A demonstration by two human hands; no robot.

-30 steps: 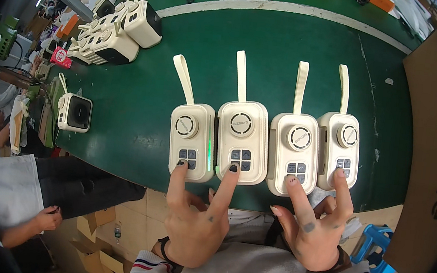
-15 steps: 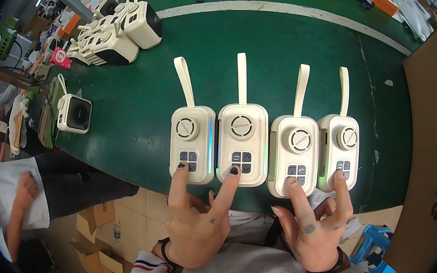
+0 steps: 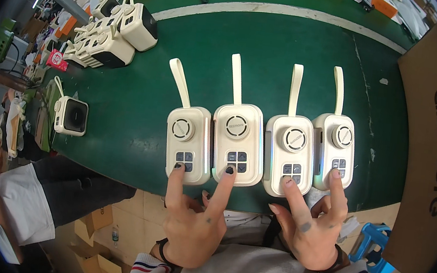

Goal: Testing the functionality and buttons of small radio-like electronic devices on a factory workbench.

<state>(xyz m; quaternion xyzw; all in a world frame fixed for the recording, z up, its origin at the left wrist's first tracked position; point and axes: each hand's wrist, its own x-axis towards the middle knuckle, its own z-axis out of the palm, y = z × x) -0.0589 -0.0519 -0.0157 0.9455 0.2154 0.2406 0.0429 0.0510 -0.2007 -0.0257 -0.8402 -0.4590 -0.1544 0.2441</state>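
At the near edge of the green table (image 3: 197, 39), the left hand (image 3: 193, 239) and right hand (image 3: 314, 244) are both held half open, two fingers of each spread in a V; nothing is gripped. Four cream speakers (image 3: 236, 141) are lined up before them, straps (image 3: 295, 91) pointed away. One fingertip is rested on each speaker's lower keys (image 3: 241, 157): left pair by the left hand, right pair by the right.
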